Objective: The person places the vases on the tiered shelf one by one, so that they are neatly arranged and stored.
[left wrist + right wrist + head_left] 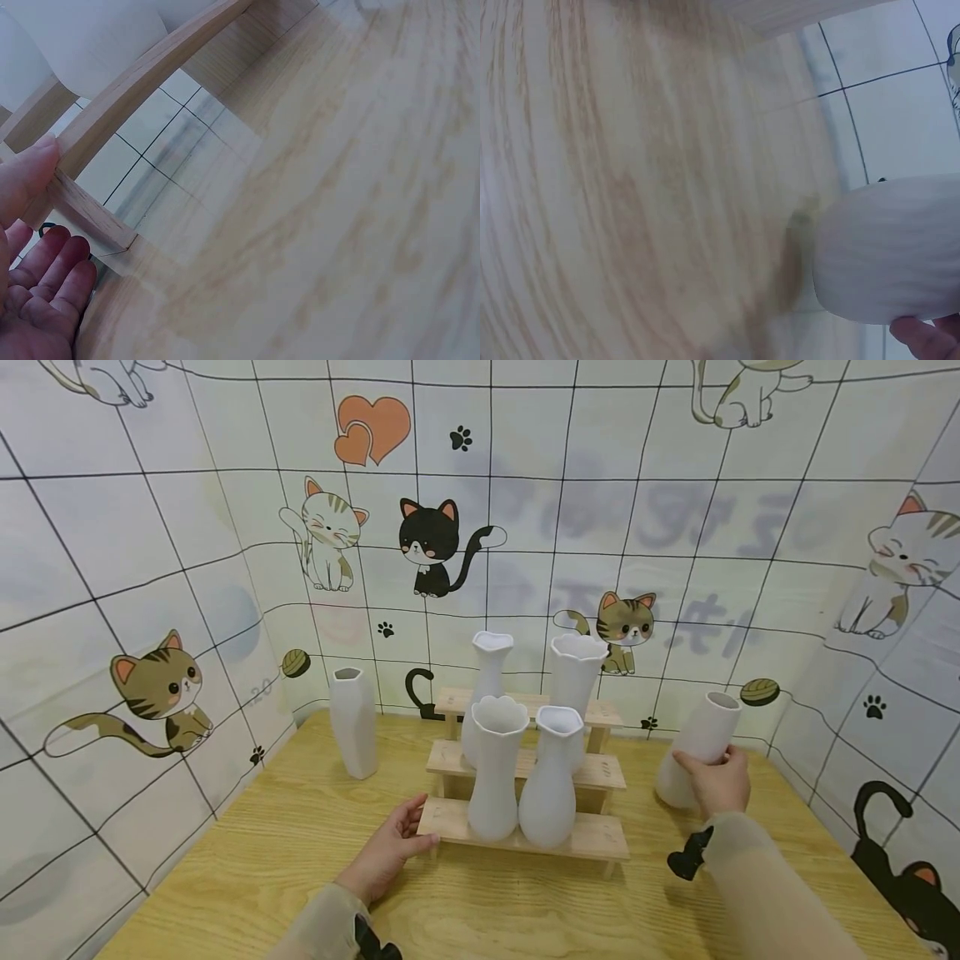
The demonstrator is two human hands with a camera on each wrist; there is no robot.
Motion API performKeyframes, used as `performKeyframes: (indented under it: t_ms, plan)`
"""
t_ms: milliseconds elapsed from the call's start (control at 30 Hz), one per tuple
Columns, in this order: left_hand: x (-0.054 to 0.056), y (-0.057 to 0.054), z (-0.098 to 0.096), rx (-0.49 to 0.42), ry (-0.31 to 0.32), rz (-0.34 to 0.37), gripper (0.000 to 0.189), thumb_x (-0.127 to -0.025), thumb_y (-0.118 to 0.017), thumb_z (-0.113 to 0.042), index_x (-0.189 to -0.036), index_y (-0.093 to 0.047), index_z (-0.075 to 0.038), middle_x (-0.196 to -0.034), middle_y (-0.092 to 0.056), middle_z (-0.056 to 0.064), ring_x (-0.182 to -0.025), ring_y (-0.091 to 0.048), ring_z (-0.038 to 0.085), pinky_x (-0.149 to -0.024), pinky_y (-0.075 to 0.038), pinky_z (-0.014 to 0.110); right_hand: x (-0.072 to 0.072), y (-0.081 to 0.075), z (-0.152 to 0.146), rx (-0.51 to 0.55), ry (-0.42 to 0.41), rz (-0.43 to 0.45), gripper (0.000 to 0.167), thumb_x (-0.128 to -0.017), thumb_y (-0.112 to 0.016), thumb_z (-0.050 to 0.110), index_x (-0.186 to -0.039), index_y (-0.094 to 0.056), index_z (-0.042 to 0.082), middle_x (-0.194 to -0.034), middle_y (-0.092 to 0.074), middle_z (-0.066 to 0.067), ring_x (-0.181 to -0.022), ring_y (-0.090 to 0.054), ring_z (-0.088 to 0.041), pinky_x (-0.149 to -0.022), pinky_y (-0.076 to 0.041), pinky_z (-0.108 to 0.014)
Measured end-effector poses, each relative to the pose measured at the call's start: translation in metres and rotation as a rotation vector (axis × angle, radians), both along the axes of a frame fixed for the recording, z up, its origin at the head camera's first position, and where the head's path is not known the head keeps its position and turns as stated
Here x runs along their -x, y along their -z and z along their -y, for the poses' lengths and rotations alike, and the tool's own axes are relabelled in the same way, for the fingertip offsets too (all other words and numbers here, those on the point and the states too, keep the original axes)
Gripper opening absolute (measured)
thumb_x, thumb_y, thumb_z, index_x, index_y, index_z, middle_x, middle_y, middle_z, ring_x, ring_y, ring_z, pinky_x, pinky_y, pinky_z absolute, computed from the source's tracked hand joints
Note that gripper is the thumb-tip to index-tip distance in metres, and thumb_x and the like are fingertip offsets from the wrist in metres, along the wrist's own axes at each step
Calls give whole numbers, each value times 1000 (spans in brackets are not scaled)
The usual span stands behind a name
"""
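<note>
My right hand point(722, 782) grips a white vase point(697, 743) at the right of the table; the vase leans to the right. The right wrist view shows the lower part of this vase point(889, 251) with fingertips point(922, 339) at its side. Whether its base touches the table, I cannot tell. My left hand point(386, 852) holds the left end of the lowest step of a three-tier wooden stand point(450, 821), thumb at the front edge. Two white vases, one flared point(497, 768) and one round-bellied point(551, 793), stand on that lowest step.
Higher on the stand are two more white vases, a slim one point(487, 672) and a wide frilled one point(576, 672). An angular white vase point(354, 722) stands alone at the table's left. Behind the wooden table point(285, 827) hangs a cat-patterned sheet point(525, 527).
</note>
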State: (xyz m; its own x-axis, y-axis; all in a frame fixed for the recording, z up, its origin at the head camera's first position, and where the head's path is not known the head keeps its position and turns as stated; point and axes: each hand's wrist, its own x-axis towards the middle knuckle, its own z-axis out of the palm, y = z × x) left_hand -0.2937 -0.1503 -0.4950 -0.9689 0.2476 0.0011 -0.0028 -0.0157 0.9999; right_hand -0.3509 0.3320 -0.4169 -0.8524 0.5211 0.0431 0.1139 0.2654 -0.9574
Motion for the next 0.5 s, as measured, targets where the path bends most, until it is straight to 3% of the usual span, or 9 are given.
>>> performKeyframes:
  t_ms: [167,500]
  plan:
    - [0,0,-1,-10,-8,3,79,-88,-71,-13,-151,-24,-6,-140,-41,16,-121,-44,24,-104,-32,41,-1,-15,1,-53,-50,-28,103,-81,-73,48,-153,-13,6,-152,-27,-22,-133,-34,-43,-99,-34,-63]
    - [0,2,-1,-11,-3,-2,79,-88,-71,-13,-150,-23,-5,-140,-42,16,-121,-44,24,-103,-33,40,-7,-59,10,-72,-157,-72,104,-81,-74,46,-152,-10,5,-149,-27,-25,-132,-34,-45,-98,-34,-64]
